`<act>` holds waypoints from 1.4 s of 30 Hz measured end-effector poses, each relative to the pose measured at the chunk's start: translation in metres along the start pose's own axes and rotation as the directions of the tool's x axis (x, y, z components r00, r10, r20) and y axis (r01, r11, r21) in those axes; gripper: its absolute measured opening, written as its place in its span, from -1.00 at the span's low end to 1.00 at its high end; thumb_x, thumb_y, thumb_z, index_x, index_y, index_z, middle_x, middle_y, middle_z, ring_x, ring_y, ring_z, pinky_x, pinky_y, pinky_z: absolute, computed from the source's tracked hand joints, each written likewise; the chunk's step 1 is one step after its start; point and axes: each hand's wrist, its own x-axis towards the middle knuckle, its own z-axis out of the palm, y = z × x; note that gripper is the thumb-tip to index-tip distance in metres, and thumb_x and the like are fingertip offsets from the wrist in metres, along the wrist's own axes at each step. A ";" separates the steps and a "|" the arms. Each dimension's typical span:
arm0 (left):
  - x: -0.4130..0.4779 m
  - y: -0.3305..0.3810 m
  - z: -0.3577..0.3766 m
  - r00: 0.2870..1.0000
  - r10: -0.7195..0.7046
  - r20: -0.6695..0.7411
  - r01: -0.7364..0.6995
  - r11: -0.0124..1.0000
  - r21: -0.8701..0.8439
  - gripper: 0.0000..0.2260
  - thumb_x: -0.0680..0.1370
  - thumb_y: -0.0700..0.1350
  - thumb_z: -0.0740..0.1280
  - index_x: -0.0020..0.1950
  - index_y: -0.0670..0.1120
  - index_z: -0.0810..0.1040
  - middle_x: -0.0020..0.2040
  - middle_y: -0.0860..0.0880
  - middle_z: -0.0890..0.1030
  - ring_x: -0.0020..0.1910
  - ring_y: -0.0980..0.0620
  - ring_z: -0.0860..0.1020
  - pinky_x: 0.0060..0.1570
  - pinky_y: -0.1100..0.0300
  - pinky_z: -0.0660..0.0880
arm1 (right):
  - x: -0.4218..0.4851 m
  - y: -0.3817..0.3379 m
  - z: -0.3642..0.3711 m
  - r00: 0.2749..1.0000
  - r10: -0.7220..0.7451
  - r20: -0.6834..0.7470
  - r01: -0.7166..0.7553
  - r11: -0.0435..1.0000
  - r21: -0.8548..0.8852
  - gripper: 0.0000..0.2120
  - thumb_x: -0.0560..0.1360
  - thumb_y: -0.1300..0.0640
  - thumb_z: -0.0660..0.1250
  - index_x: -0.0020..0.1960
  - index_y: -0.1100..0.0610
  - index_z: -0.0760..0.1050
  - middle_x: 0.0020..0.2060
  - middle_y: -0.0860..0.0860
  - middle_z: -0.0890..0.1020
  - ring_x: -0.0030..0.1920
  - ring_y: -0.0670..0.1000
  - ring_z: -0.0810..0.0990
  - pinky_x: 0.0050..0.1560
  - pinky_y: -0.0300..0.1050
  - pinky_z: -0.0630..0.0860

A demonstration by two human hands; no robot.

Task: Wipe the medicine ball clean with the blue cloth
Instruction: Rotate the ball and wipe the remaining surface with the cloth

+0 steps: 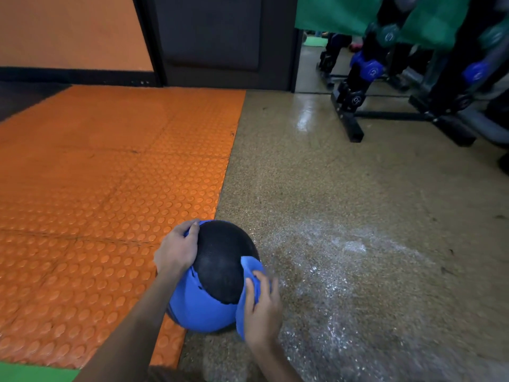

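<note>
Speckled tan floor (358, 194) on the right, white dusty smear (344, 257) at 4 o'clock. Orange studded mat (96, 188) covers the left, with a green mat (27, 374) corner at 7 o'clock. Ball (203, 307) at 6 o'clock sits across the orange mat's edge. Black dumbbell rack (355, 130) stands at 2 o'clock.

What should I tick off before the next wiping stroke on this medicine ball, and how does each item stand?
1. Ball steadied: ok, the left hand grips the medicine ball at its upper left.
2. Cloth in hand: ok, the right hand holds the blue cloth.
3. Cloth on ball: ok, it lies against the ball's right side.
4. Ball supported: ok, it rests where the orange mat meets the speckled floor.
5. Black top already wiped: cannot tell.
6. Whitish patch on the floor beside the ball, wet or dry: cannot tell.
</note>
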 end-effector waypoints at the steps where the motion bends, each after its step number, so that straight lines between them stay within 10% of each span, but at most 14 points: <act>1: 0.002 0.005 0.000 1.000 -0.021 0.002 0.021 1.000 0.015 -0.67 0.62 0.12 0.08 0.31 0.16 0.49 0.35 -0.05 0.48 0.35 -0.15 0.40 0.27 0.03 0.29 | -0.004 -0.002 -0.001 0.998 -0.071 0.003 0.071 0.997 0.009 -0.76 0.58 -0.16 0.01 0.02 -0.09 0.40 -0.09 -0.09 0.43 -0.24 -0.05 0.57 -0.35 -0.29 0.41; 6: 0.015 0.021 0.009 0.996 -0.082 0.040 0.078 0.992 0.103 -0.64 0.61 0.14 0.05 0.33 0.14 0.47 0.34 -0.17 0.48 0.33 -0.23 0.40 0.29 -0.03 0.28 | -0.007 -0.012 0.003 0.882 -0.443 0.160 0.457 0.888 -0.060 -0.78 0.58 -0.15 0.06 -0.04 -0.12 0.44 -0.17 -0.09 0.42 -0.24 -0.06 0.47 -0.40 -0.20 0.37; 14: 0.051 0.008 -0.002 0.969 -0.068 0.240 0.035 0.990 0.139 -0.41 0.58 0.30 -0.09 0.42 0.00 0.39 0.43 -0.20 0.35 0.43 -0.22 0.27 0.42 -0.01 0.14 | 0.057 0.015 0.008 0.981 -0.090 0.170 0.088 0.996 0.022 -0.70 0.56 -0.20 0.06 0.02 -0.11 0.50 -0.10 -0.02 0.52 -0.16 0.03 0.57 -0.22 -0.12 0.50; 23: 0.059 0.003 0.015 0.945 0.089 0.315 -0.163 0.962 0.217 -0.38 0.51 0.40 -0.01 0.51 0.15 0.15 0.50 -0.01 0.27 0.48 -0.18 0.17 0.44 0.00 -0.01 | 0.171 0.052 -0.028 0.865 0.457 0.207 -0.498 0.834 0.238 -0.85 0.55 0.08 0.24 0.00 0.13 0.54 -0.18 -0.01 0.56 -0.15 -0.01 0.49 -0.24 -0.25 0.27; 35: 0.029 0.044 0.068 0.994 0.108 0.024 -0.103 0.983 -0.155 -0.38 0.57 0.13 0.21 0.49 -0.22 0.17 0.46 -0.20 0.25 0.45 -0.15 0.20 0.43 0.03 0.08 | 0.157 0.079 -0.044 0.762 0.615 0.203 -0.648 0.712 0.272 -0.81 0.55 0.11 0.24 0.13 0.14 0.50 -0.05 -0.03 0.52 -0.03 -0.01 0.48 0.01 -0.15 0.39; 42: -0.033 0.033 0.069 0.984 0.099 -0.148 -0.091 0.994 0.059 -0.24 0.36 0.38 0.28 0.26 -0.22 0.35 0.18 -0.20 0.38 0.22 -0.21 0.33 0.19 -0.10 0.28 | 0.151 0.061 -0.052 0.855 0.471 0.217 -0.516 0.812 0.272 -0.88 0.54 0.09 0.26 0.03 0.07 0.53 -0.04 -0.02 0.58 -0.02 -0.02 0.53 -0.02 -0.20 0.38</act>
